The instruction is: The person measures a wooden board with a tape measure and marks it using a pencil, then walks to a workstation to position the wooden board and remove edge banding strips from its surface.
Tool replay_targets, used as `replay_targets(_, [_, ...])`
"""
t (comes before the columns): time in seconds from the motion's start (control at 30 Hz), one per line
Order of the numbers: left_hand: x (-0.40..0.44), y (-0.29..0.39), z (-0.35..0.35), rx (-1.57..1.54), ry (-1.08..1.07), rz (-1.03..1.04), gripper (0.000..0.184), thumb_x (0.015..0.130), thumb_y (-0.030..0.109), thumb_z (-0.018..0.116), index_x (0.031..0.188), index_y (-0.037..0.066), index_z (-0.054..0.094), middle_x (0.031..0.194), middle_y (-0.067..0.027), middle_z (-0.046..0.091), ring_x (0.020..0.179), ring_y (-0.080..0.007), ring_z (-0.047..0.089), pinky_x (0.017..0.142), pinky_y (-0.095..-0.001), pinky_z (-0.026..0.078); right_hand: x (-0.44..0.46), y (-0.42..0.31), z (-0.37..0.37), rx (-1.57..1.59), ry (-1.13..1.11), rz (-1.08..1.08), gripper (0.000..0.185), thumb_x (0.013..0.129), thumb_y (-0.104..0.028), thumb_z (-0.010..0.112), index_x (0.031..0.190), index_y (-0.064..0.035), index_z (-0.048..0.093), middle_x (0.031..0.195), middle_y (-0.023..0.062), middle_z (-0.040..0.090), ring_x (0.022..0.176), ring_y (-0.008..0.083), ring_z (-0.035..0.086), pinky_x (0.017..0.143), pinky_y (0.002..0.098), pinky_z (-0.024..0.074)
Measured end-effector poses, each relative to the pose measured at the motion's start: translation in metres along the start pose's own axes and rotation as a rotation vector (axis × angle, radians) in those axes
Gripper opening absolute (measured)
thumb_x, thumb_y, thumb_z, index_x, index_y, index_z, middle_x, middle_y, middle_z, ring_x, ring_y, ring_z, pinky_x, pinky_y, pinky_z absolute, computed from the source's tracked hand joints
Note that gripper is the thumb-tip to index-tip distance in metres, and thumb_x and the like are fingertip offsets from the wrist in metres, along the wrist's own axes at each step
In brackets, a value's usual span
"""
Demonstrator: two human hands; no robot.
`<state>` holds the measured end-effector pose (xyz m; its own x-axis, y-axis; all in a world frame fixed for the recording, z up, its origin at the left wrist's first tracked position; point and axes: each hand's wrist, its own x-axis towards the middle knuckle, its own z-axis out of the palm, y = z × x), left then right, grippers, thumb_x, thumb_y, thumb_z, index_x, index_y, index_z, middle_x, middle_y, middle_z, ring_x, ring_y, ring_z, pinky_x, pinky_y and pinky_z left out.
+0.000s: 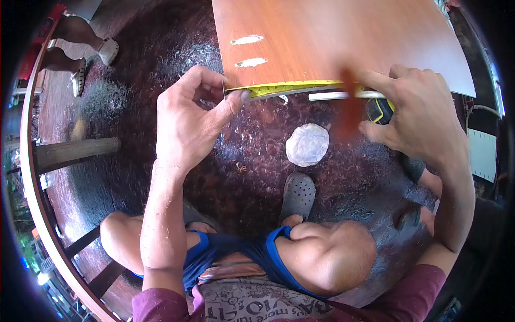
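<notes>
A yellow tape measure blade (289, 86) lies stretched along the near edge of a wood-grain board (343, 43). My left hand (196, 110) pinches the blade's hook end at the board's left corner, thumb below and fingers behind. My right hand (416, 107) is closed around the black and yellow tape measure case (380, 111) at the other end. A thin white stick (332, 96) reaches left from beside the right fingers; whether they grip it I cannot tell. Two pale, rough-edged slots (248, 39) mark the board's left part. A reddish-brown blur hides part of the blade.
A round whitish disc (307, 145) lies on the dark, glossy floor (241, 188) below the board. My sandalled foot (299, 193) is just under it. At upper left stand another person's legs (75, 32). A wooden bar (78, 153) juts in from the left, and more feet show at right.
</notes>
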<state>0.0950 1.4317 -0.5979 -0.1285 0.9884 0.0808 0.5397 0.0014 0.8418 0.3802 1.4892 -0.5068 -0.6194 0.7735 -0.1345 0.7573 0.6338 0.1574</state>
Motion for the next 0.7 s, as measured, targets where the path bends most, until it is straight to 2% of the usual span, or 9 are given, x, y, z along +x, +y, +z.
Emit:
replay_targets(0.07, [-0.001,0.003,0.0,-0.074,-0.011,-0.052,0.026,0.082,0.015,0.082,0.095,-0.001,0.066,0.074,-0.0067,0.067,0.063,-0.0083,0.062,0.054,-0.0237,0.051,-0.003,0.0,0.002,-0.017,0.011,-0.003,0.057,0.065,-0.044,0.078,0.112,-0.0124,0.07,0.066,0.0101,0.053,0.06,0.0242,0.055,0.061,0.0402,0.041])
replay_targets(0.17, [-0.004,-0.002,0.003,-0.095,0.016,-0.001,0.025,0.083,0.014,0.081,0.094,-0.002,0.066,0.074,-0.0065,0.067,0.06,-0.0078,0.062,0.05,-0.0225,0.05,-0.007,-0.001,0.003,-0.06,0.046,-0.026,0.057,0.067,-0.043,0.077,0.116,-0.0138,0.069,0.068,0.0105,0.054,0.06,0.0243,0.055,0.06,0.0399,0.041])
replay_targets(0.27, [-0.006,0.005,0.001,-0.031,0.005,-0.069,0.027,0.084,0.02,0.081,0.097,0.001,0.066,0.081,-0.0044,0.071,0.074,-0.0076,0.064,0.066,-0.0225,0.05,-0.01,0.001,0.007,-0.067,0.088,-0.038,0.057,0.069,-0.043,0.076,0.118,-0.015,0.068,0.071,0.0107,0.055,0.06,0.0244,0.055,0.059,0.0392,0.0411])
replay_targets(0.33, [-0.006,0.002,0.003,-0.039,0.013,-0.047,0.027,0.084,0.019,0.081,0.098,0.001,0.067,0.08,-0.0043,0.071,0.074,-0.0069,0.064,0.065,-0.0217,0.05,-0.011,0.002,0.015,-0.064,0.13,-0.045,0.057,0.07,-0.042,0.076,0.119,-0.0158,0.068,0.072,0.0105,0.055,0.06,0.0245,0.055,0.059,0.0389,0.041])
replay_targets(0.53, [-0.008,0.007,0.003,0.027,0.029,-0.041,0.027,0.085,0.019,0.08,0.1,0.001,0.067,0.08,-0.0036,0.071,0.071,-0.0054,0.062,0.063,-0.0203,0.048,-0.013,-0.002,0.013,-0.1,0.027,0.008,0.06,0.069,-0.04,0.078,0.123,-0.0168,0.066,0.078,0.0108,0.059,0.063,0.0255,0.058,0.062,0.0382,0.0443])
replay_targets(0.7, [-0.008,0.003,0.005,0.009,0.052,-0.017,0.027,0.086,0.017,0.08,0.102,-0.001,0.067,0.078,-0.0019,0.07,0.071,-0.0046,0.061,0.062,-0.0196,0.046,-0.013,0.0,0.012,-0.064,0.13,0.002,0.062,0.066,-0.035,0.08,0.124,-0.0186,0.065,0.08,0.0123,0.06,0.066,0.0297,0.06,0.063,0.0409,0.0457])
